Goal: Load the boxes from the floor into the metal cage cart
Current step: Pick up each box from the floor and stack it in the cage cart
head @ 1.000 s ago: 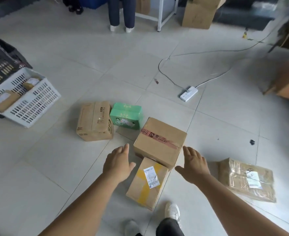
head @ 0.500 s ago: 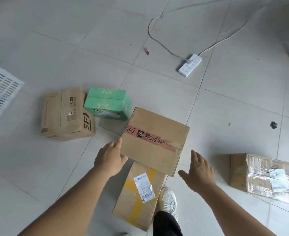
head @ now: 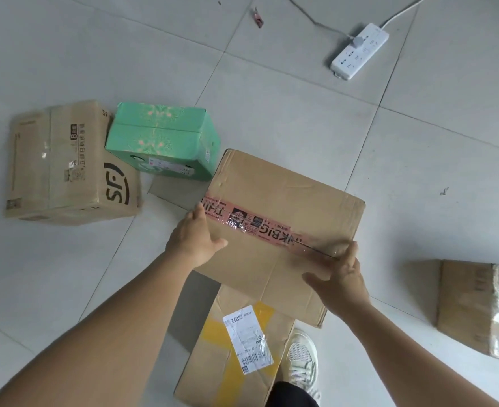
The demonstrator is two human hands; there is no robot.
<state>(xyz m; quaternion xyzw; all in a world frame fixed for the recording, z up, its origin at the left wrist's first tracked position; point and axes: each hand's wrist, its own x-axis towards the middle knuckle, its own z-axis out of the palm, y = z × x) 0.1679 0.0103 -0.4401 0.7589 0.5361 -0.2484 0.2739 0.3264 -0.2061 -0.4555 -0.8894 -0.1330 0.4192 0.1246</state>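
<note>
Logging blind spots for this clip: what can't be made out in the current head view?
- Metal cage cart: outside the frame.
- Plastic-wrapped box: cut off by the right edge.
- Yellow-taped box: far end under the red-taped box.
- Left hand and right hand: fingers hidden behind its sides.
- Shipping label: text too blurred.

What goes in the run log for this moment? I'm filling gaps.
stage: grasping | left hand, right hand: on opposite sides of red-taped box | cart: unseen
</note>
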